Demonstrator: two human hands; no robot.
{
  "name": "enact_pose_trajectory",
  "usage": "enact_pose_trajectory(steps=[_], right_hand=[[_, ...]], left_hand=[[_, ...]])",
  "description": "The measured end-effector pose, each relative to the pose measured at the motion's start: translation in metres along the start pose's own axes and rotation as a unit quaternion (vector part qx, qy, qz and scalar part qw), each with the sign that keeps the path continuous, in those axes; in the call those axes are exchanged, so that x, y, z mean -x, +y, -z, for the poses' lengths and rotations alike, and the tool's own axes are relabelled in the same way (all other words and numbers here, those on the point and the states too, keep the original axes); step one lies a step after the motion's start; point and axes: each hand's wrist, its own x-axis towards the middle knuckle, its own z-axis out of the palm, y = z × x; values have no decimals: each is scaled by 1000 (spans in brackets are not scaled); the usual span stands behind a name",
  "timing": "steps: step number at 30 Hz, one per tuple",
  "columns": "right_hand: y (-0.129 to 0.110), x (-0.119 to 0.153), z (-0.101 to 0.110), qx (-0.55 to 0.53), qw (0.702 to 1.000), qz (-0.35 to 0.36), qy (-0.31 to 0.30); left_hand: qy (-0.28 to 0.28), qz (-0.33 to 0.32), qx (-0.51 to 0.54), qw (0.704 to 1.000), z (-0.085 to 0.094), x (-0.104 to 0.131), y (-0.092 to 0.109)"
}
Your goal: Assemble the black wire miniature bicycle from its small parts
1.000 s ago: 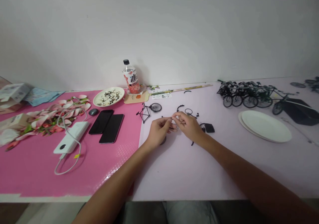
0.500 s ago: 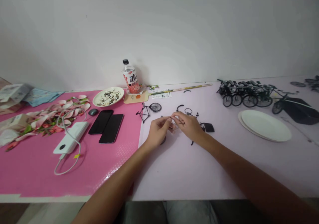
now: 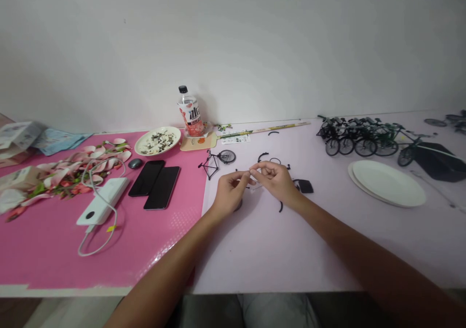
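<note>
My left hand (image 3: 233, 189) and my right hand (image 3: 275, 179) meet fingertip to fingertip above the pale table, both pinched closed. Whatever sits between the fingertips is too small and too covered to name. Just beyond and to the left lies a toy bicycle frame (image 3: 210, 165) with a spoked wheel (image 3: 227, 156) attached. Around my right hand are loose black parts: a curved piece (image 3: 262, 156), a thin ring (image 3: 275, 161), a dark basket-like piece (image 3: 306, 186) and a short curved strip (image 3: 281, 206). A dark round part (image 3: 238, 205) shows partly beneath my left hand.
Several assembled toy bicycles (image 3: 358, 136) stand at the back right, beside white plates (image 3: 389, 183) and a black box (image 3: 440, 161). Leftward are two phones (image 3: 162, 188), a white power bank (image 3: 103, 201) with cable, petals (image 3: 73, 177), a bowl (image 3: 158, 142) and a bottle (image 3: 191, 114).
My right hand has shifted slightly, its fingers a little more raised, while the fingertips stay together. The left hand is almost unmoved.
</note>
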Motion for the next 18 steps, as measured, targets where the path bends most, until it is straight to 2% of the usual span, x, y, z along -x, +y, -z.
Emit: enact_pose_trajectory(steps=[7, 13, 18], right_hand=[[5, 4, 0, 93, 992, 82, -24], [9, 3, -1, 112, 991, 78, -14], [12, 3, -1, 92, 993, 74, -2]], left_hand=[[-17, 42, 71, 996, -1, -4, -5], [-48, 79, 130, 987, -1, -6, -5], [-55, 77, 150, 984, -1, -6, -5]])
